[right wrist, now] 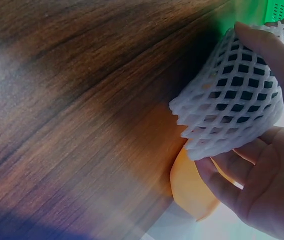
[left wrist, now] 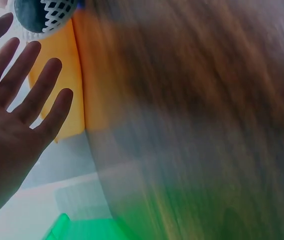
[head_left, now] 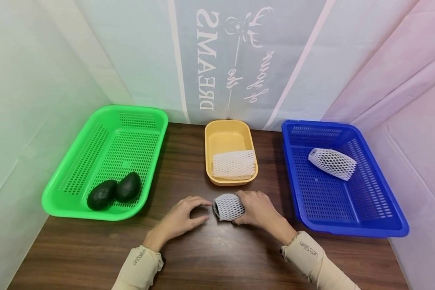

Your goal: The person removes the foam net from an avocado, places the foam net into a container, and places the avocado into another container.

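Note:
My right hand (head_left: 258, 209) holds a dark avocado (left wrist: 29, 16) inside a white foam net sleeve (head_left: 230, 207), thumb on one side and fingers on the other. In the right wrist view the net's jagged end extends past the fruit, whose dark skin shows through the mesh. At the sleeve's other end, my left hand (head_left: 179, 217) has its fingers spread, fingertips close to the net's opening. The left wrist view shows the avocado's bare end at that opening. Two more avocados (head_left: 101, 195) lie side by side in the green basket (head_left: 52, 197).
Behind the hands stands a yellow tray (head_left: 226, 137) with flat foam nets (head_left: 234, 164) in it. To the right, a blue basket (head_left: 293, 181) contains one filled foam net (head_left: 332, 162). A printed curtain (head_left: 148, 52) hangs along the table's back edge.

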